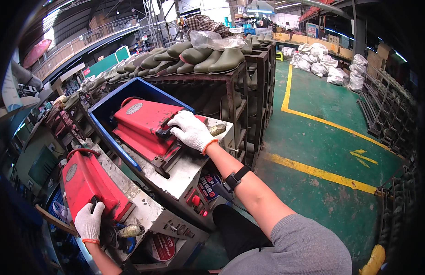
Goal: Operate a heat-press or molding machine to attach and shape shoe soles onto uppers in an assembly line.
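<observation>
Two red metal machine covers with black parts at their front ends stand side by side in front of me. My right hand [192,131], in a white knitted glove with an orange cuff, is closed over the black handle [164,133] of the right-hand cover [141,120]. My left hand [89,222], gloved the same way, is closed at the black handle [94,200] of the left-hand cover [87,179]. The fingertips of both hands are partly hidden. Beside each hand a taped, rounded piece sticks out, one by the right [217,129] and one by the left [131,230].
A blue bin [95,110] surrounds the back of the right machine. Olive-green boots [226,60] lie piled on a rusty metal rack [240,87] behind it. Red buttons [196,200] sit on the machine front. Yellow lines [322,173] mark the green floor at right; white sacks [320,59] are heaped farther back.
</observation>
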Action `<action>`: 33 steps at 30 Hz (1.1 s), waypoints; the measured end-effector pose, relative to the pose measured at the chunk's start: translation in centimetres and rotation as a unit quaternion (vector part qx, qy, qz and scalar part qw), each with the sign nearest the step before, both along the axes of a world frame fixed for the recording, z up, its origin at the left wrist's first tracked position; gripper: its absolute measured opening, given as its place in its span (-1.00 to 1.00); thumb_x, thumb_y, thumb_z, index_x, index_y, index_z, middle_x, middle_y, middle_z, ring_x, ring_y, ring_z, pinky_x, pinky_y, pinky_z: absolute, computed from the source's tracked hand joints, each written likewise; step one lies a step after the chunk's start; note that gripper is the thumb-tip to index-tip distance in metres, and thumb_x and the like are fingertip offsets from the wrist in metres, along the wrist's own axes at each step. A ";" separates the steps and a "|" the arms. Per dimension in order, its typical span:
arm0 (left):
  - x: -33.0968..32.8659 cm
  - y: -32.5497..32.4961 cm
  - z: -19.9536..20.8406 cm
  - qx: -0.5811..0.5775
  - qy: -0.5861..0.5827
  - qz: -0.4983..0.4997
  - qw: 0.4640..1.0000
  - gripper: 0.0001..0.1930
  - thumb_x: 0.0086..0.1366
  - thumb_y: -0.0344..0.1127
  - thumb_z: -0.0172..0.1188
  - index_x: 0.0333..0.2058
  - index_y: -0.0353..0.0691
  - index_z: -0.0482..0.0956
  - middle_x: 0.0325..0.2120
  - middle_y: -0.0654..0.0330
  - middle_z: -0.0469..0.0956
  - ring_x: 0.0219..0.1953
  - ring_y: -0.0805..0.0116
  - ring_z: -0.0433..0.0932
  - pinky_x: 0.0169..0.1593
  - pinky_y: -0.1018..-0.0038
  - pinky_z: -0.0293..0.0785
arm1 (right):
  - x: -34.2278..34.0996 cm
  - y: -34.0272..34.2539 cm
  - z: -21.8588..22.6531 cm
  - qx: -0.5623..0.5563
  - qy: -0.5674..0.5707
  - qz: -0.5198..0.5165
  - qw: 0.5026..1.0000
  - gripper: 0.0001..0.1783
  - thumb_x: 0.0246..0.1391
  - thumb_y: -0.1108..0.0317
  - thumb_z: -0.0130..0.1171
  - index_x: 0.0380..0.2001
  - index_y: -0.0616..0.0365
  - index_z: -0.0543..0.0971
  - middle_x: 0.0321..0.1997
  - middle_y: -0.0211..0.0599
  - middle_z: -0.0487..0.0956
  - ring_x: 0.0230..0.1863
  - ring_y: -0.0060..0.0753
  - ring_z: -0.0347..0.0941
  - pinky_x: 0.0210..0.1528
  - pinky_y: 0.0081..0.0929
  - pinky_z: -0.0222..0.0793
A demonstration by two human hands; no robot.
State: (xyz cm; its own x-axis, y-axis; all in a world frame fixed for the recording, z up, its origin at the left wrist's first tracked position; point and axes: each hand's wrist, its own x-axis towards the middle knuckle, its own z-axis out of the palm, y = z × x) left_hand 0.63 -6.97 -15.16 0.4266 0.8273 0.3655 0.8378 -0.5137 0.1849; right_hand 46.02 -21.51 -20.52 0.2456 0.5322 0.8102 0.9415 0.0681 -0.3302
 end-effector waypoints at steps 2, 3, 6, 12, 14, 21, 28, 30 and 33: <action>0.1 -0.1 0.1 -0.004 0.000 0.001 1.000 -0.38 0.29 0.27 0.24 -0.43 -0.34 0.63 -0.50 -0.23 0.57 -0.35 -0.25 0.64 -0.26 -0.01 0.43 | 0.1 0.1 -0.1 0.001 -0.001 0.000 1.000 -0.71 0.18 0.21 0.28 -0.05 0.02 0.69 0.07 -0.16 0.59 0.26 -0.07 0.46 0.34 -0.17 0.40; 0.1 -0.2 0.2 -0.008 -0.002 0.002 1.000 -0.38 0.28 0.26 0.24 -0.43 -0.34 0.63 -0.51 -0.22 0.57 -0.36 -0.25 0.63 -0.27 0.00 0.42 | 0.1 0.1 0.0 0.000 -0.006 0.000 1.000 -0.71 0.18 0.21 0.28 -0.06 0.02 0.69 0.07 -0.16 0.59 0.26 -0.07 0.46 0.34 -0.17 0.39; 0.0 -0.1 0.1 -0.008 -0.008 0.001 1.000 -0.38 0.28 0.25 0.25 -0.43 -0.35 0.63 -0.52 -0.22 0.56 -0.37 -0.24 0.63 -0.27 0.01 0.42 | 0.1 0.1 -0.1 0.001 -0.009 0.000 1.000 -0.71 0.18 0.21 0.28 -0.06 0.03 0.69 0.06 -0.16 0.60 0.26 -0.06 0.46 0.34 -0.17 0.39; 0.0 -0.2 0.0 -0.003 -0.014 -0.004 1.000 -0.39 0.27 0.25 0.26 -0.43 -0.35 0.63 -0.51 -0.23 0.56 -0.39 -0.23 0.63 -0.28 0.01 0.42 | 0.1 0.2 -0.1 0.007 -0.008 0.001 1.000 -0.71 0.18 0.22 0.28 -0.06 0.04 0.69 0.04 -0.16 0.60 0.25 -0.05 0.46 0.34 -0.17 0.40; 0.0 -0.2 0.0 -0.003 -0.014 -0.001 1.000 -0.39 0.27 0.25 0.27 -0.43 -0.35 0.63 -0.51 -0.23 0.56 -0.39 -0.22 0.63 -0.28 0.01 0.42 | 0.1 0.1 -0.1 0.008 -0.013 0.001 1.000 -0.71 0.17 0.23 0.28 -0.06 0.04 0.69 0.04 -0.15 0.60 0.24 -0.05 0.47 0.33 -0.17 0.40; 0.1 -0.1 0.0 -0.002 -0.019 0.000 1.000 -0.40 0.26 0.23 0.28 -0.44 -0.34 0.63 -0.52 -0.22 0.56 -0.40 -0.24 0.62 -0.28 0.00 0.41 | 0.1 0.1 0.0 0.016 -0.012 0.004 1.000 -0.71 0.13 0.32 0.22 -0.07 0.05 0.69 0.03 -0.15 0.60 0.24 -0.05 0.47 0.33 -0.17 0.40; -0.2 0.0 -0.1 0.008 -0.016 -0.002 1.000 -0.40 0.27 0.25 0.25 -0.45 -0.32 0.65 -0.52 -0.23 0.58 -0.36 -0.27 0.63 -0.27 -0.03 0.42 | 0.1 0.1 0.1 -0.006 -0.002 0.007 1.000 -0.69 0.13 0.35 0.21 -0.05 0.09 0.66 0.06 -0.13 0.60 0.32 -0.02 0.43 0.42 -0.20 0.35; -0.1 0.0 -0.1 0.006 -0.015 0.001 1.000 -0.40 0.27 0.25 0.26 -0.45 -0.32 0.65 -0.52 -0.23 0.57 -0.36 -0.27 0.64 -0.26 -0.03 0.42 | 0.0 0.1 0.2 -0.006 -0.003 0.007 1.000 -0.69 0.13 0.35 0.21 -0.05 0.09 0.66 0.06 -0.13 0.60 0.32 -0.02 0.43 0.41 -0.20 0.35; 0.2 -0.2 -0.1 0.005 -0.012 0.002 1.000 -0.40 0.26 0.25 0.26 -0.44 -0.33 0.65 -0.52 -0.23 0.57 -0.36 -0.26 0.64 -0.26 -0.03 0.42 | 0.2 0.0 0.0 -0.007 -0.005 0.004 1.000 -0.70 0.13 0.35 0.21 -0.05 0.09 0.66 0.05 -0.13 0.60 0.32 -0.02 0.43 0.41 -0.20 0.35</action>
